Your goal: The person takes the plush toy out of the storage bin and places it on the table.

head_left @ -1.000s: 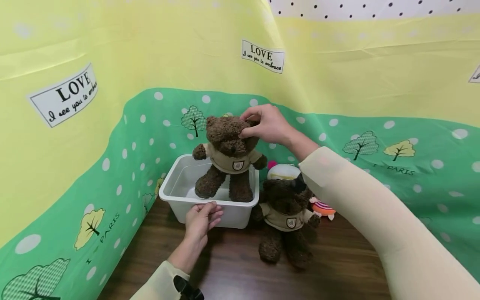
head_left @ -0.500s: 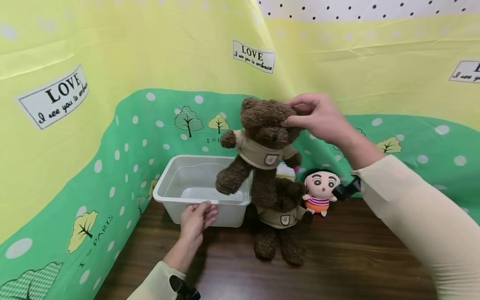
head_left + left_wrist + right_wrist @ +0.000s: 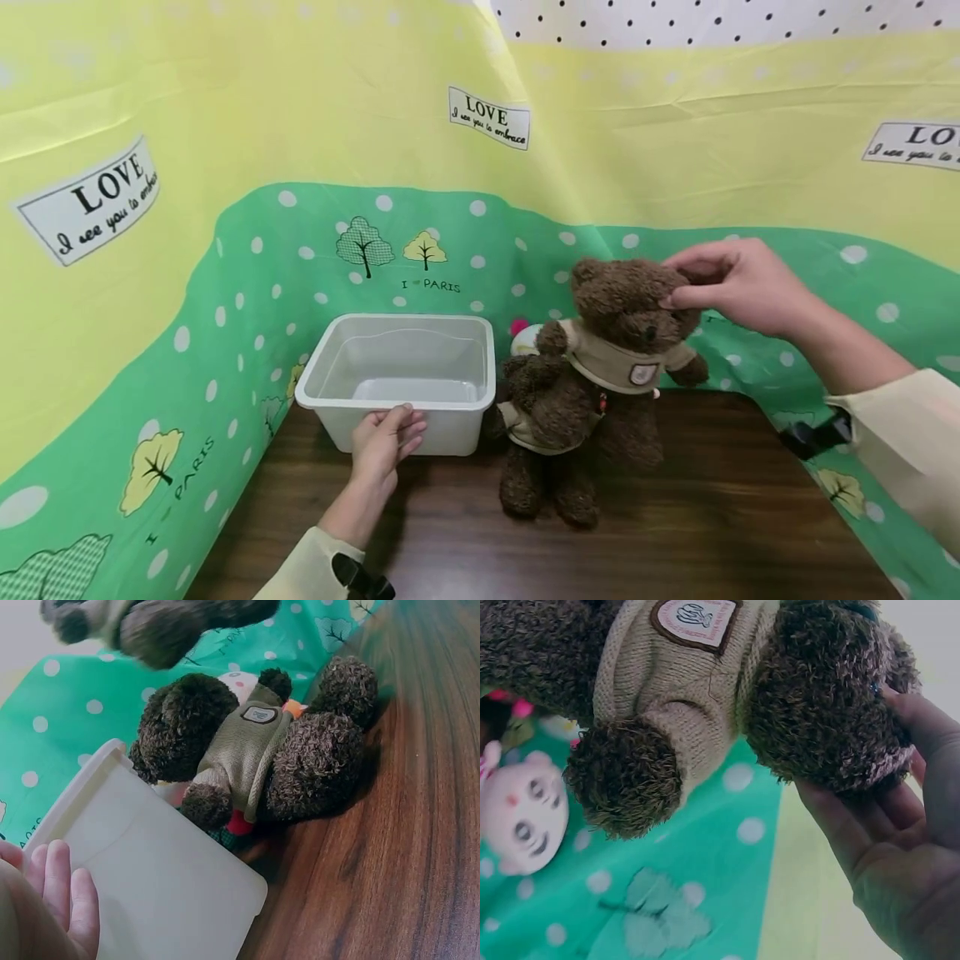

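Observation:
My right hand [image 3: 738, 287] grips a dark brown teddy bear [image 3: 626, 350] in a beige sweater by the side of its head. The bear hangs tilted above the table, partly covering a second similar teddy bear [image 3: 551, 454]. That second bear sits beside the bin in the head view; in the left wrist view, its beige sweater [image 3: 244, 750] with a badge shows. At the front rim of the pale grey plastic bin [image 3: 330, 421], my left hand [image 3: 382, 446] holds the edge, fingers outside the wall. Bare floor shows inside the bin.
A round-faced doll [image 3: 525, 814] shows in the right wrist view. Behind the bears, a white toy [image 3: 527, 340] with a pink part is mostly hidden. Green and yellow printed cloth [image 3: 360, 108] surrounds the dark wooden table [image 3: 705, 517] at back and left.
My right hand has lifted the teddy bear out of the bin, carried it right, and lowered it beyond the second bear. My left hand has stayed on the bin's rim.

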Demonstrator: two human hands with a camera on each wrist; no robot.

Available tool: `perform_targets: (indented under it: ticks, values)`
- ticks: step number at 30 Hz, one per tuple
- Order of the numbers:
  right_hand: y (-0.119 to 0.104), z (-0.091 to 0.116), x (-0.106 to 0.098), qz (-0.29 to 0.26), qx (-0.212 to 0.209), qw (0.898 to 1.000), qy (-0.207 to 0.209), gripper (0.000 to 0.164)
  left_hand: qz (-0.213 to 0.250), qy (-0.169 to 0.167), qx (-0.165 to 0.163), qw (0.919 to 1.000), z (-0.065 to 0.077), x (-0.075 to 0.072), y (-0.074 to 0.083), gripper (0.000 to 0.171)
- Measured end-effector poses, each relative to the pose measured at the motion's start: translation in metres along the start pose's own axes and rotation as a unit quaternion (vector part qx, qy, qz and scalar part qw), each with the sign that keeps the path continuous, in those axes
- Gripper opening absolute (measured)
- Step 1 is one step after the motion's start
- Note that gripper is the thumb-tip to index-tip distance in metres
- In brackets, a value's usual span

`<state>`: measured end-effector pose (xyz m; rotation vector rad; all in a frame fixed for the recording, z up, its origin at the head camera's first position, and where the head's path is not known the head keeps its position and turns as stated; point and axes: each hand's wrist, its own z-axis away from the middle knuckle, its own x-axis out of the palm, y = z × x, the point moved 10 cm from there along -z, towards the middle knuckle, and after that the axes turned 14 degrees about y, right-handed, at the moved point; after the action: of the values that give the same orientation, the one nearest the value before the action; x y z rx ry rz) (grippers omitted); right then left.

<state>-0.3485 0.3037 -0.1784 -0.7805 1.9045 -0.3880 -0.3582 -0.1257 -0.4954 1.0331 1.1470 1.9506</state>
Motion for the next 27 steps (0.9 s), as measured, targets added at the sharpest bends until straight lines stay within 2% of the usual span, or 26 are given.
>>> perform_targets:
  ticks: [5,11,20,27]
  values:
    - [0.034,0.024,-0.012,0.031,0.011,0.999,-0.011,0.035,0.002,-0.001,-0.001,1.0000,0.001,-0.001,0.000,0.027]
    - [0.070,0.052,-0.015,0.040,-0.002,0.999,-0.036,0.035,0.002,-0.002,-0.001,1.0000,0.002,-0.001,0.000,0.028]
    - [0.127,0.088,0.009,-0.006,0.044,0.996,-0.078,0.036,0.000,0.004,0.000,1.0000,0.001,-0.002,0.000,0.026]
    - [0.150,0.104,0.024,0.003,0.046,0.997,-0.061,0.036,-0.004,0.005,-0.001,1.0000,0.001,-0.001,0.000,0.026]
